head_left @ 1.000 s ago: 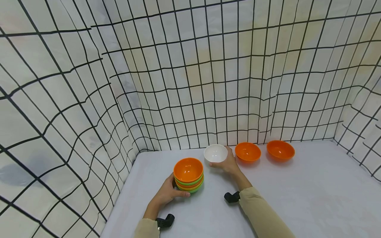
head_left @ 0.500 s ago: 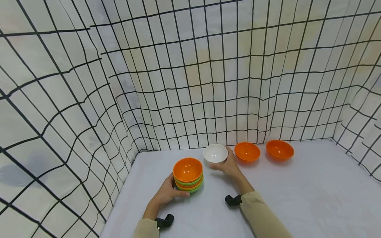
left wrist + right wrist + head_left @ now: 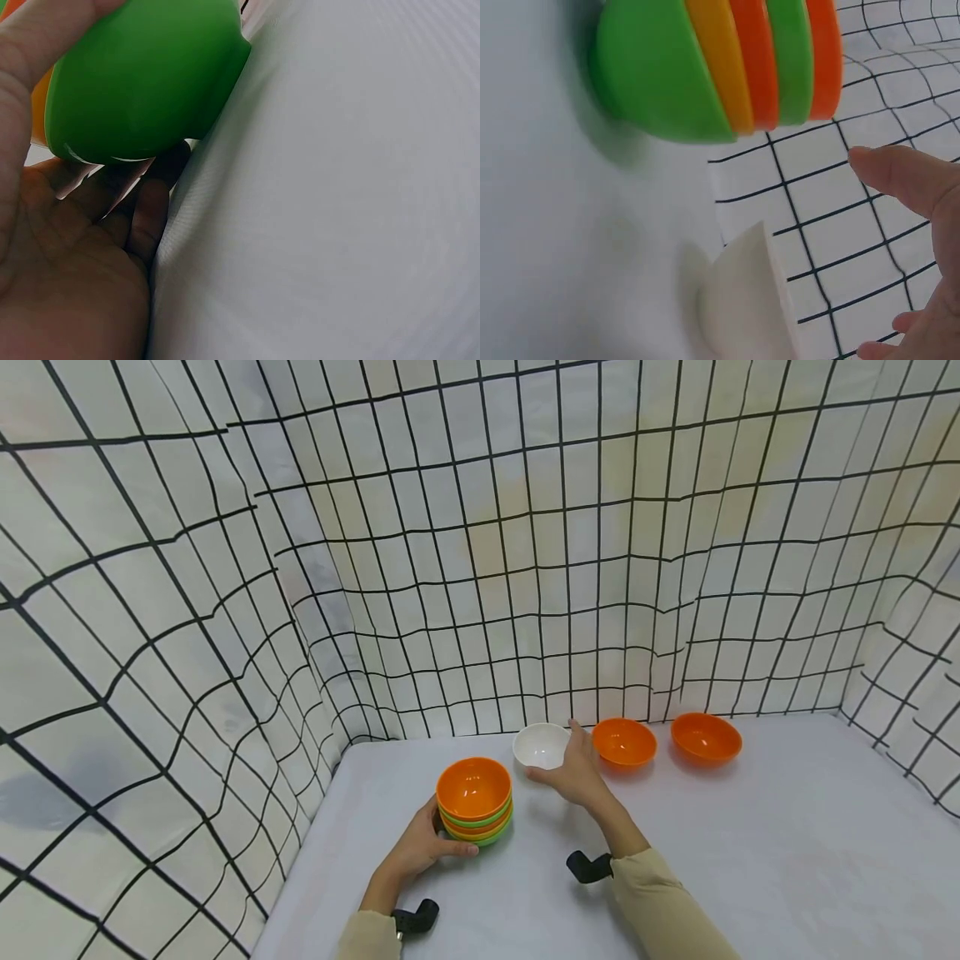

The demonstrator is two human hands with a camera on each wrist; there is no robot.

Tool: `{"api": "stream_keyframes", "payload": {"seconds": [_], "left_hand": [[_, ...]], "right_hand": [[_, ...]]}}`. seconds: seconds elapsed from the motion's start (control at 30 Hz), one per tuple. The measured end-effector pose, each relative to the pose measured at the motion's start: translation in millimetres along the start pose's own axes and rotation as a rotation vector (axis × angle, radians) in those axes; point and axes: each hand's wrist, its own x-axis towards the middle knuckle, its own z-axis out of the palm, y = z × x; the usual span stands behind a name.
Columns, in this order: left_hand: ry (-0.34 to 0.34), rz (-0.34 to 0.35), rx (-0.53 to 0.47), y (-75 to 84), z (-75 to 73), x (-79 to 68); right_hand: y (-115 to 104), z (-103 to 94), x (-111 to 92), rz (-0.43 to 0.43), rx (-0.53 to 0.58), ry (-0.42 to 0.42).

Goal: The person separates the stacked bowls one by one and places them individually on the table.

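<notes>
A stack of nested bowls [image 3: 474,789], orange on top with green and orange-yellow rims below, stands on the white table. My left hand [image 3: 420,847] holds its near left side, thumb in front and fingers behind. In the left wrist view, the green bottom bowl [image 3: 142,82] lies between thumb and fingers, its foot on the cloth. Just right of the stack sits a white bowl [image 3: 540,747], upright on the table. My right hand [image 3: 576,772] is spread at its right side; the right wrist view shows thumb and fingers apart from the white bowl [image 3: 742,300], holding nothing.
Two single orange bowls [image 3: 624,743] [image 3: 706,739] stand along the back edge, right of my right hand. White walls with a black grid [image 3: 570,568] rise behind and at both sides. The white tabletop [image 3: 810,835] stretches to the right.
My right hand has let go of the white bowl, its fingers spreading and lifting slightly off the rim. The white bowl stays in place. My left hand and the stack have not moved.
</notes>
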Motion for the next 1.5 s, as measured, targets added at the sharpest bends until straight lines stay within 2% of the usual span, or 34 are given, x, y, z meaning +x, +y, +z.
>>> {"api": "stream_keyframes", "payload": {"seconds": [0.07,0.17,0.37,0.53,0.8,1.0,1.5], "left_hand": [[-0.002,-0.001,0.001,-0.6,-0.2,0.2],[-0.007,0.004,0.008,-1.2,-0.5,0.3],[-0.01,0.007,0.019,-1.5,-0.3,0.2],[-0.01,0.005,0.017,-0.1,0.2,-0.4],[-0.009,0.0,0.023,0.3,0.0,-0.5],[-0.012,-0.001,0.029,1.0,0.1,-0.6],[-0.007,-0.003,0.025,2.3,-0.6,-0.8]], "right_hand": [[-11,-2.6,-5,-0.024,-0.015,-0.023],[-21,-2.8,-13,-0.08,0.037,-0.114],[-25,9.9,-24,-0.194,0.17,-0.333],[-25,23.3,-29,-0.248,0.179,-0.423],[-20,42.6,-32,-0.268,0.238,-0.45],[-17,53.5,-34,-0.322,0.267,-0.401],[-17,60.7,-34,-0.322,0.335,-0.381]]}}
